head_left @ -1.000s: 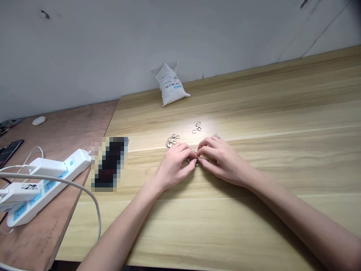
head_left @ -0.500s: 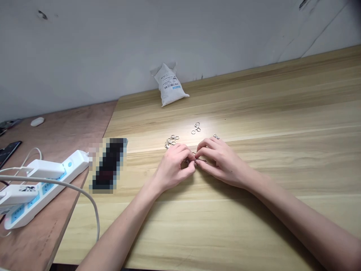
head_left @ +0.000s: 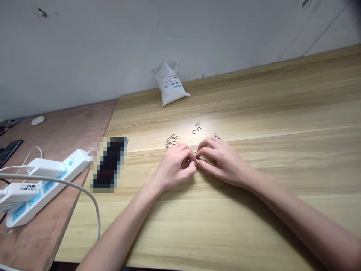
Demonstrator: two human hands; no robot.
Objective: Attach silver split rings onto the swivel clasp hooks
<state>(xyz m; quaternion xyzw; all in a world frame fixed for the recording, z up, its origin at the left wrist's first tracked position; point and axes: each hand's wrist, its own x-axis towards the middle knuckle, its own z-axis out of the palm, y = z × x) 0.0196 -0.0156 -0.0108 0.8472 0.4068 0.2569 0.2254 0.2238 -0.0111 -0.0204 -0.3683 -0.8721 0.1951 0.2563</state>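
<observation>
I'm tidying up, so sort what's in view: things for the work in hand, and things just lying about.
Likely in the work:
metal piece between left hand and right hand
clasps beyond the left hand
loose ring

Likely lying about:
white packet
power strip
black phone
white oval object
pixelated dark item

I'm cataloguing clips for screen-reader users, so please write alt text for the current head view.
A left hand and a right hand are close together at small, partly hidden metal pieces on a wood-grain table. Beyond them lie metal clasps and rings, with a white packet near the wall; a white power strip sits at left.
</observation>
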